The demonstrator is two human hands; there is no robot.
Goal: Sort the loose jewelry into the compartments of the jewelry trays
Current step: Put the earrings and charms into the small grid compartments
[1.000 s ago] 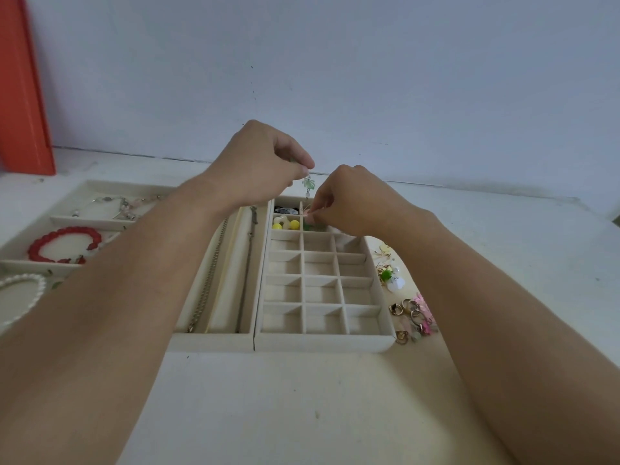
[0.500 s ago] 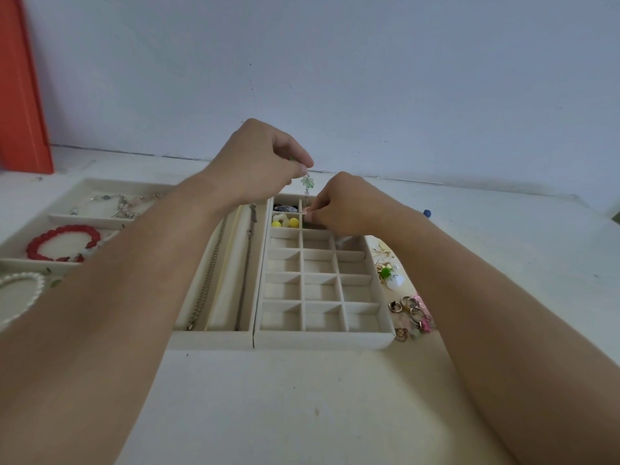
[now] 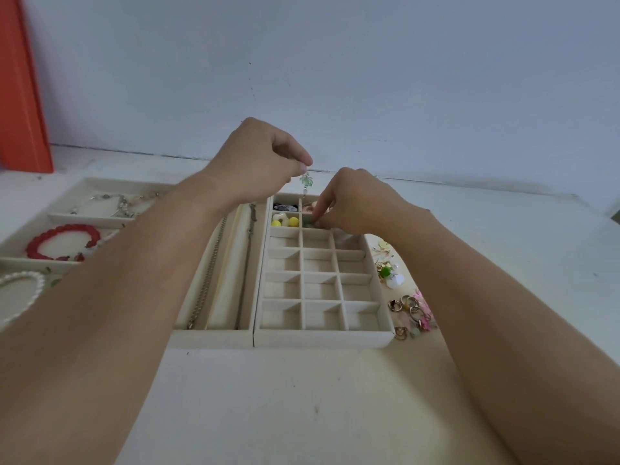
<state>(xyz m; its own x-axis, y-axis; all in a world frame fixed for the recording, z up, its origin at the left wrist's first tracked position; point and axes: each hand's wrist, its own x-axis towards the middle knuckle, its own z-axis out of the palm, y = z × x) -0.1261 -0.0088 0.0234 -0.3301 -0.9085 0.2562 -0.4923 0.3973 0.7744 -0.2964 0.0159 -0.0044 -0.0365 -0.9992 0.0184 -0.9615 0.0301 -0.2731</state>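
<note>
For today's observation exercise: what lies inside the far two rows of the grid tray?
In the grid tray, the far-left cell holds a dark piece; the one nearer has yellow and white beads. The right hand pinches something green in the middle cell and covers the right cells.

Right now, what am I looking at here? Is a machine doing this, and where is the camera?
No machine: a person works bare-handed, and the single camera sits on their head, looking down. The left hand pinches a pale green leaf earring that dangles over the gridded tray. The right hand reaches into a far compartment, fingertips on a small green piece. That tray also holds yellow beads. Beside it lie a chain tray and a red bracelet. Unsorted earrings wait on the table at the right.
</note>
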